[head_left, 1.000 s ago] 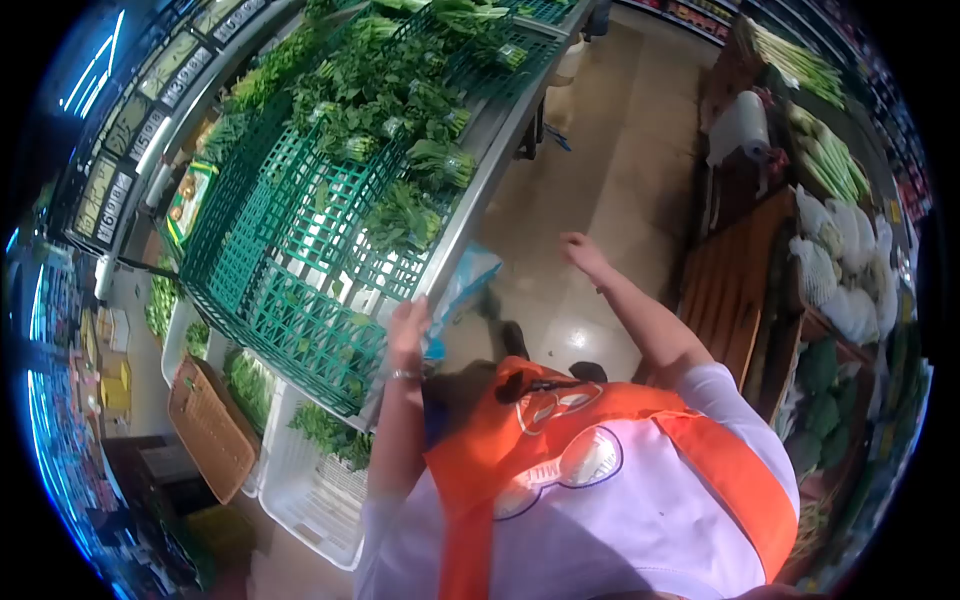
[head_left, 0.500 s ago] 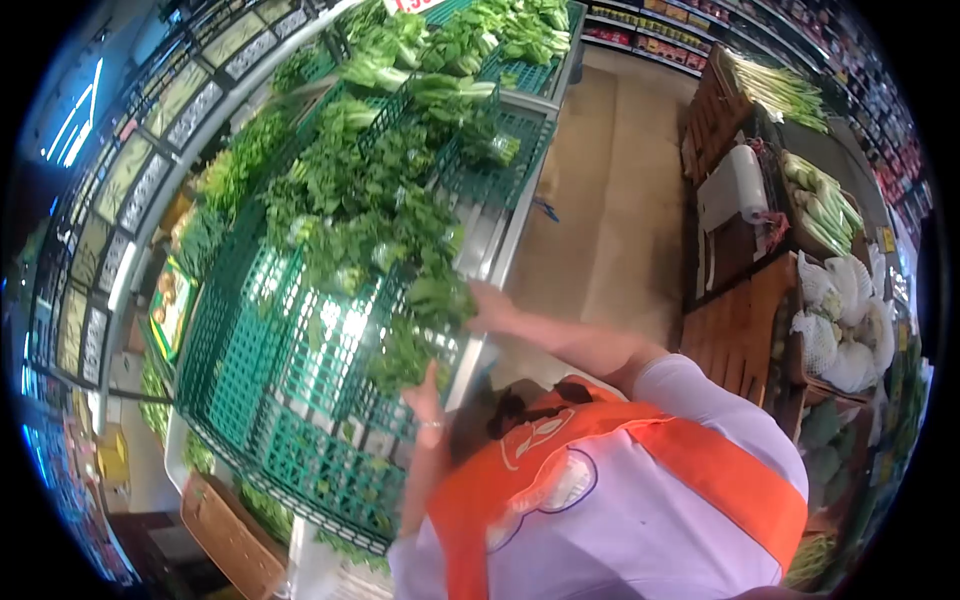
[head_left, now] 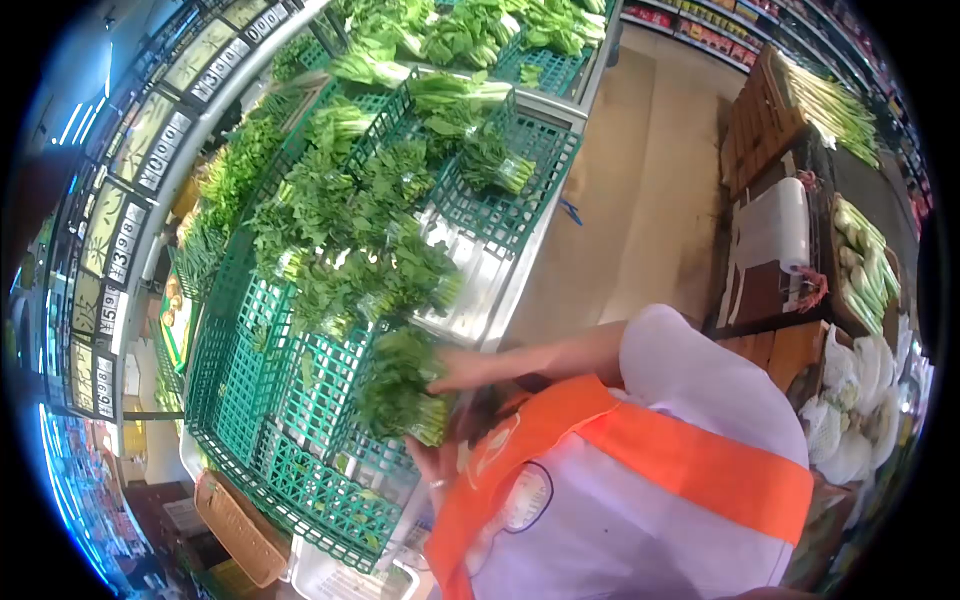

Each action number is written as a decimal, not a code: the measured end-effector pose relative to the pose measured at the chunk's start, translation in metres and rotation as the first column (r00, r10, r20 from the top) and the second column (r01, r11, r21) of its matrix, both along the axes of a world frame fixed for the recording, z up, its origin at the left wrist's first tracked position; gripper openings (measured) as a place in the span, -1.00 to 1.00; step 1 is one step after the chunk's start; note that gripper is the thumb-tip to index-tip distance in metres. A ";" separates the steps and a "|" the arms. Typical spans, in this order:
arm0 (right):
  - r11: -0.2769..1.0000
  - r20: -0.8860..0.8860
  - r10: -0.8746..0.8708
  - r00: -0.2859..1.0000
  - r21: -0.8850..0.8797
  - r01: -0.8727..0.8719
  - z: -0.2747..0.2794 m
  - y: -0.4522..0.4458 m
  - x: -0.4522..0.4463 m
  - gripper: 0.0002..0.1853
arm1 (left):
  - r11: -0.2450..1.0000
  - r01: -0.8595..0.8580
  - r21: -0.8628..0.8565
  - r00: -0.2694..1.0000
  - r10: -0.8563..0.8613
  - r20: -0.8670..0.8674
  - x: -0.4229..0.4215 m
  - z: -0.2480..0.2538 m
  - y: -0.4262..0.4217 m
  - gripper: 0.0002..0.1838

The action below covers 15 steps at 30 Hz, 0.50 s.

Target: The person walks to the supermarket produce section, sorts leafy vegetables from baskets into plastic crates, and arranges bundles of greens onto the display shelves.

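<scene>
Pressing lightly against the leafy bunches (head_left: 395,385) with the right hand (head_left: 458,370), fingers held together, tips partly lost among leaves. Meeting the stem ends from below with the left hand (head_left: 428,460), fingers partly hidden; impossible to tell whether closed around the stems or merely touching. Just left of both sets of fingers, over the green crate (head_left: 330,500). Beyond the right fingers, more greens (head_left: 345,285).

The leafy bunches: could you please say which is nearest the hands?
The bunch with the right hand at its leaves and the left hand at its stems; the other bunches lie farther up the view, apart from both hands.
</scene>
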State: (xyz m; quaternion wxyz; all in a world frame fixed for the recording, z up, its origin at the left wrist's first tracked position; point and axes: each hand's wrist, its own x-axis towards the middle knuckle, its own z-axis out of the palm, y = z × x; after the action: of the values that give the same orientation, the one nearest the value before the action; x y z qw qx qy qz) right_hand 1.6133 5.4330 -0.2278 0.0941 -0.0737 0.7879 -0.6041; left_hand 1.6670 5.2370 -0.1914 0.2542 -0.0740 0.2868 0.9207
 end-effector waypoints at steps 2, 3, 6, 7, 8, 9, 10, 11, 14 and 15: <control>0.995 0.029 0.087 0.996 -0.057 -0.086 0.036 0.020 0.010 -0.17 | 0.994 -0.018 0.112 0.999 0.023 -0.047 -0.012 0.016 0.024 -0.20; 0.991 0.025 0.130 0.991 0.038 -0.131 0.049 0.034 0.010 -0.18 | 0.984 -0.032 0.174 0.996 0.045 -0.072 -0.015 0.027 0.035 -0.19; 0.910 0.061 0.286 0.956 0.296 -0.291 0.089 0.077 -0.002 -0.25 | 0.988 0.036 0.151 0.977 -0.003 -0.215 -0.025 0.056 0.064 -0.16; 0.940 -0.014 0.284 0.959 0.202 -0.275 0.086 0.087 -0.004 -0.25 | 0.991 0.044 0.127 0.973 -0.013 -0.231 -0.028 0.061 0.072 -0.17; 0.959 -0.087 0.271 0.959 0.105 -0.262 0.083 0.096 -0.003 -0.25 | 0.996 0.026 0.083 0.969 -0.005 -0.248 -0.028 0.059 0.078 -0.18; 0.967 -0.156 0.252 0.955 0.008 -0.254 0.081 0.105 -0.003 -0.26 | 1.000 -0.008 0.017 0.966 0.012 -0.257 -0.028 0.055 0.084 -0.19; 0.971 -0.147 0.238 0.960 0.033 -0.236 0.091 0.112 -0.001 -0.25 | 0.996 -0.047 -0.074 0.962 0.025 -0.273 -0.028 0.050 0.088 -0.20; 0.975 -0.070 0.221 0.973 0.026 -0.220 0.105 0.118 0.002 -0.25 | 0.982 -0.086 -0.165 0.957 0.036 -0.288 -0.027 0.044 0.091 -0.21; 0.987 0.014 0.157 0.988 0.024 -0.157 0.123 0.136 0.002 -0.27 | 0.595 -0.255 -0.762 0.862 -0.217 -0.458 -0.025 0.019 0.095 -0.24; 0.986 -0.013 0.165 0.986 -0.014 -0.166 0.120 0.142 -0.001 -0.29 | 0.484 -0.288 -0.826 0.845 -0.277 -0.457 -0.025 0.015 0.098 -0.26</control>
State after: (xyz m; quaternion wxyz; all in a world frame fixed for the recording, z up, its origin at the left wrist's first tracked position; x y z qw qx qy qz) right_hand 1.6124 5.5752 -0.1075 0.1389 -0.1430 0.7749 -0.5998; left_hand 1.6417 5.3351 -0.1760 0.0868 0.0659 0.7719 0.6263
